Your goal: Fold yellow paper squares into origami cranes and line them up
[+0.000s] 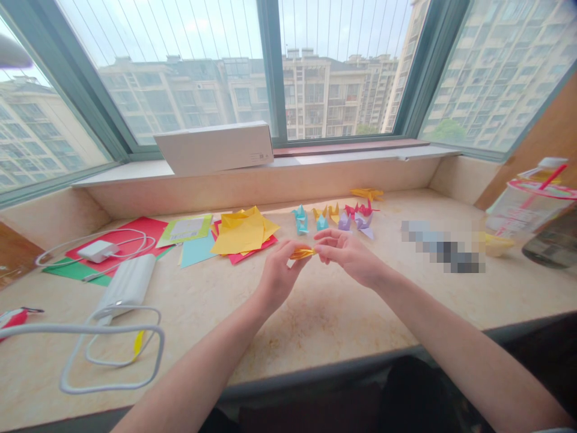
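Above the middle of the counter, my left hand (278, 272) is closed on a small folded yellow paper (303, 254), thumb and fingers on its two sides. My right hand (345, 254) pinches at the paper's right end, with its fingertips partly hiding that end. Just beyond my hands stands a group of folded paper cranes: blue ones (302, 220), yellow ones (333, 212), purple ones (363, 222) and red ones (360, 208). Farther back lies a yellow folded paper piece (367, 193). To the left of my hands is a loose pile of yellow paper squares (238, 234).
Red sheets (144, 231), a white charger (98, 251), a white power bank (128, 279) and a looping cable (112, 385) occupy the left side. A pixelated object (444, 246) and a plastic cup with a straw (518, 210) are on the right. A white box (216, 147) stands on the sill.
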{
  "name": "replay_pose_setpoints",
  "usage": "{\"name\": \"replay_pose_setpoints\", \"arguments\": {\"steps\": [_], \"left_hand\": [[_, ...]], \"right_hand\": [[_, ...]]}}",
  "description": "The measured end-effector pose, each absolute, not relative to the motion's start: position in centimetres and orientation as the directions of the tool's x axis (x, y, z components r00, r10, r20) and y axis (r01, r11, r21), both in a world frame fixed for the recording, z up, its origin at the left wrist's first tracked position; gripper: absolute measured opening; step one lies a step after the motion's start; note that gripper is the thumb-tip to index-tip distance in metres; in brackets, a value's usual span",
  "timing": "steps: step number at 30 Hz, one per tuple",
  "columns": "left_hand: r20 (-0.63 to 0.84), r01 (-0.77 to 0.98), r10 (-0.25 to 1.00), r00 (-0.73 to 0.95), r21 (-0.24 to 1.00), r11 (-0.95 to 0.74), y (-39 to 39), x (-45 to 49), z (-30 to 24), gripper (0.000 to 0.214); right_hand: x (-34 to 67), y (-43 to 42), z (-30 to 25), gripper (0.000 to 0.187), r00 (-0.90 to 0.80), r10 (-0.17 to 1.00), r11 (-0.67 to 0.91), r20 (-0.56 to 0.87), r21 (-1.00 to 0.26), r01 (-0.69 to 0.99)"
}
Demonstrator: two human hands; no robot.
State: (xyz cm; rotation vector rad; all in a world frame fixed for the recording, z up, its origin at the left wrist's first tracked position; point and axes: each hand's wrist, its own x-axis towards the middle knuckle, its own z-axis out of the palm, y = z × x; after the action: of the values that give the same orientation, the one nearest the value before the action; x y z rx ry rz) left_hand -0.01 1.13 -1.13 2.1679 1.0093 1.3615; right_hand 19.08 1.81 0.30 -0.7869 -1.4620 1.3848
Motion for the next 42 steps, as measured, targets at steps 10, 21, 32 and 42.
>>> {"name": "replay_pose_setpoints", "arguments": {"steps": [10,21,32,42], "left_hand": [[0.617,0.322,0.743,0.258,0.671,-0.668,0.9,-0.1,-1.1,0.008],[0.616,0.275,0.754,0.228,0.702,-0.657,0.9,0.0,-1.3,0.009],[0.539,0.243,0.818,0.203,0.781,-0.575,1.2,0.0,-1.9,0.012],[0.421,0.078,0.894,0.151,0.897,-0.436,0.9,0.4,-0.9,0.017]], "right_hand": [[19.0,1.6,0.6,0.029,-0.352,0.913,0.157,0.208,-0.973,-0.169],[18.6,1.5,0.6,0.028,-0.332,0.909,0.223,0.253,-0.967,-0.125],[18.5,1.5,0.2,0.017,-0.256,0.89,0.405,0.377,-0.912,0.067],[18.5,0.9,0.1,0.017,-0.305,0.643,0.766,0.703,-0.591,0.254]]}}
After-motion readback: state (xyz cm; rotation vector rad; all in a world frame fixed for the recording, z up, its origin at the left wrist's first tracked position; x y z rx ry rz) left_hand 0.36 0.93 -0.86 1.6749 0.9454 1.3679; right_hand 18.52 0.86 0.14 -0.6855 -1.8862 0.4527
